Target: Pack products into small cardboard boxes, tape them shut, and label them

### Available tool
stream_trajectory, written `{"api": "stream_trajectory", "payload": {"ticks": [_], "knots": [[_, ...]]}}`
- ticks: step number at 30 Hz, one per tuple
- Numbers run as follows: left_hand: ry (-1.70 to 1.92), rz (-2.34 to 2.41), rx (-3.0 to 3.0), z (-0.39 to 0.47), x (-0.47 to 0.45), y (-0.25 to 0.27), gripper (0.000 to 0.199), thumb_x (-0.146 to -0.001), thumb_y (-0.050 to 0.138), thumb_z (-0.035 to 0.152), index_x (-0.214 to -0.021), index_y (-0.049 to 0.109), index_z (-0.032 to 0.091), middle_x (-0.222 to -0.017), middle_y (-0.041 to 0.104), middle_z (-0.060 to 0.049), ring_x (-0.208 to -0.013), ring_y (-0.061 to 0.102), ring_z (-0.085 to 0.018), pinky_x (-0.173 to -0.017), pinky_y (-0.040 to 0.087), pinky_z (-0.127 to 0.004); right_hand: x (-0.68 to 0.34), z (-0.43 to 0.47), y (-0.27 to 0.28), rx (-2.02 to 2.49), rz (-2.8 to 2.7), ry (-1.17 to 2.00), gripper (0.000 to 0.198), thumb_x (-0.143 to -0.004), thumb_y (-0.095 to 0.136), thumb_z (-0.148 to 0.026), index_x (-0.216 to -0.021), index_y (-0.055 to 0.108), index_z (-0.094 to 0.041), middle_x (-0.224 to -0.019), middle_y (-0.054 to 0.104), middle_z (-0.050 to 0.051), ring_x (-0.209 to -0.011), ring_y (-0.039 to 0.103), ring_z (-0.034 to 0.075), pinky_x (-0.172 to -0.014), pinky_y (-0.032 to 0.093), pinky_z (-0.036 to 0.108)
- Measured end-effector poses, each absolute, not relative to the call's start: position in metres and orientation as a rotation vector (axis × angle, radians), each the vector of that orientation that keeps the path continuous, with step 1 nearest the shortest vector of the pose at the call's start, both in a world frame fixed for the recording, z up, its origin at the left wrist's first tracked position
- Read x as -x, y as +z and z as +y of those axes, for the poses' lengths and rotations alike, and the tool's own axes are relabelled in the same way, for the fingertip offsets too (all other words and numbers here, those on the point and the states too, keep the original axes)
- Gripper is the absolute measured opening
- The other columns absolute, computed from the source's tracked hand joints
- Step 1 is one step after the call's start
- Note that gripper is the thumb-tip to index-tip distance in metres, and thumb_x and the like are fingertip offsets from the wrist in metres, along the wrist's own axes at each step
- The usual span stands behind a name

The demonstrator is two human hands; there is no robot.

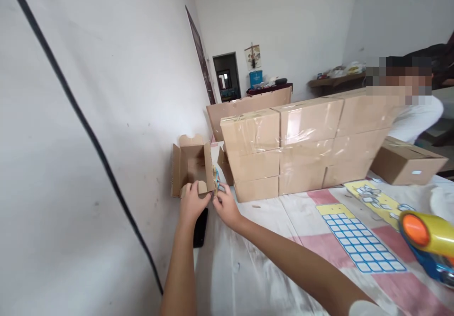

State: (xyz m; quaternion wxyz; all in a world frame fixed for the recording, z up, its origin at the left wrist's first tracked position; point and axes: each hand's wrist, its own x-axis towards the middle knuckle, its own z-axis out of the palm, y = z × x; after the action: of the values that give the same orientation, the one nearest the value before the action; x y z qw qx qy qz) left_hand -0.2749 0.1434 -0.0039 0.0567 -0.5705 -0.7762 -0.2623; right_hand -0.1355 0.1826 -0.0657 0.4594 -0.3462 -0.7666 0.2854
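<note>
An open cardboard box (191, 157) stands against the wall with its flaps up. My left hand (192, 202) is closed on its near edge, fingers over the front flap and thumb toward the right corner. Beside that corner my right hand (226, 207) is closed, with fingertips near a small blue and yellow item (217, 176) at the box's right side. What the right fingers grip is too small to make out. Partly under my left hand lies a flat black object (200, 228), like a phone.
Taped cardboard boxes (305, 145) form a wall to the right. Another carton (407, 160) stands beyond them, near a person in white (418, 117). Sticker-like sheets (362, 238) and a yellow-and-blue toy (432, 235) lie on the checked cloth (262, 254). A black cable (81, 112) crosses the left.
</note>
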Motion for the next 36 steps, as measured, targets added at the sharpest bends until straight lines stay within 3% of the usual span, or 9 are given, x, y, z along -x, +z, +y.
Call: {"api": "stream_trajectory", "payload": {"ticks": [4,12,16,18,22,25,30,33,36], "knots": [[-0.857,-2.276,1.833,0.089,0.238,0.019,0.058,-0.084,0.058,0.060,-0.127,0.060,0.020,-0.122,0.062,-0.013,-0.117,0.061,-0.033,-0.092,0.050,-0.042,0.055,0.136,-0.056,0.626,-1.667,0.910,0.023,-0.096,0.050,-0.025,-0.090,0.071,-0.017,-0.129,0.058,0.016,-0.128,0.056,0.026,-0.082,0.058,0.030],[-1.323,-2.268,2.011,0.022,0.184,-0.021,0.058,-0.082,0.055,0.068,-0.116,0.068,0.023,-0.106,0.069,-0.007,-0.081,0.071,-0.023,-0.064,0.057,-0.033,-0.171,0.119,-0.068,0.741,-1.736,0.653,0.034,-0.099,0.049,-0.035,-0.071,0.058,-0.019,-0.082,0.061,0.005,-0.078,0.059,0.018,-0.073,0.047,0.028],[-1.583,-2.352,1.862,0.001,0.172,-0.053,0.064,-0.096,0.023,0.063,-0.116,0.066,0.020,-0.069,0.067,-0.002,-0.054,0.065,-0.020,-0.053,0.056,-0.034,-0.246,0.113,-0.079,0.834,-1.696,0.582,0.032,-0.097,0.049,-0.036,-0.071,0.056,-0.020,-0.095,0.065,0.008,-0.092,0.062,0.023,-0.081,0.047,0.031],[-1.592,-2.349,1.821,-0.007,0.167,-0.060,0.059,-0.095,0.027,0.063,-0.107,0.068,0.022,-0.054,0.062,0.001,-0.050,0.063,-0.022,-0.054,0.056,-0.036,-0.262,0.106,-0.086,0.875,-1.677,0.570,0.027,-0.096,0.048,-0.034,-0.075,0.058,-0.021,-0.108,0.065,0.010,-0.105,0.061,0.026,-0.087,0.048,0.033],[-1.411,-2.178,1.952,-0.007,0.162,-0.063,0.045,-0.091,0.044,0.062,-0.092,0.075,0.030,-0.093,0.079,-0.003,-0.092,0.074,-0.028,-0.086,0.060,-0.044,-0.261,0.089,-0.101,0.907,-1.749,0.564,0.019,-0.083,0.052,-0.022,-0.066,0.044,-0.024,-0.087,0.059,0.005,-0.084,0.060,0.022,-0.073,0.047,0.031],[-1.217,-2.095,2.105,0.003,0.156,-0.068,0.044,-0.093,0.044,0.061,-0.093,0.078,0.034,-0.109,0.079,-0.001,-0.110,0.071,-0.029,-0.101,0.056,-0.047,-0.251,0.083,-0.112,1.036,-1.717,0.526,0.023,-0.068,0.055,-0.015,-0.071,0.035,-0.025,-0.071,0.048,-0.002,-0.067,0.051,0.018,-0.062,0.040,0.029],[-1.011,-1.994,2.326,0.019,0.134,-0.079,0.042,-0.093,0.048,0.057,-0.114,0.076,0.034,-0.119,0.076,-0.002,-0.114,0.070,-0.027,-0.101,0.056,-0.043,-0.248,0.083,-0.122,1.171,-1.648,0.722,0.040,-0.068,0.056,-0.012,-0.106,0.048,-0.024,-0.076,0.058,-0.004,-0.067,0.059,0.018,-0.064,0.045,0.028],[-0.903,-1.990,2.396,0.022,0.122,-0.074,0.040,-0.095,0.044,0.056,-0.111,0.075,0.035,-0.121,0.074,-0.002,-0.114,0.070,-0.026,-0.097,0.058,-0.040,-0.252,0.084,-0.122,1.200,-1.703,0.771,0.071,-0.072,0.055,-0.012,-0.141,0.041,-0.021,-0.082,0.066,-0.001,-0.073,0.064,0.021,-0.071,0.050,0.032],[-0.747,-2.055,2.482,0.020,0.113,-0.062,0.041,-0.098,0.038,0.055,-0.099,0.072,0.031,-0.112,0.073,-0.003,-0.100,0.072,-0.024,-0.087,0.058,-0.036,-0.255,0.084,-0.121,1.185,-1.776,0.772,0.075,-0.074,0.052,-0.012,-0.148,0.044,-0.019,-0.102,0.071,0.007,-0.092,0.069,0.025,-0.087,0.053,0.039]]}}
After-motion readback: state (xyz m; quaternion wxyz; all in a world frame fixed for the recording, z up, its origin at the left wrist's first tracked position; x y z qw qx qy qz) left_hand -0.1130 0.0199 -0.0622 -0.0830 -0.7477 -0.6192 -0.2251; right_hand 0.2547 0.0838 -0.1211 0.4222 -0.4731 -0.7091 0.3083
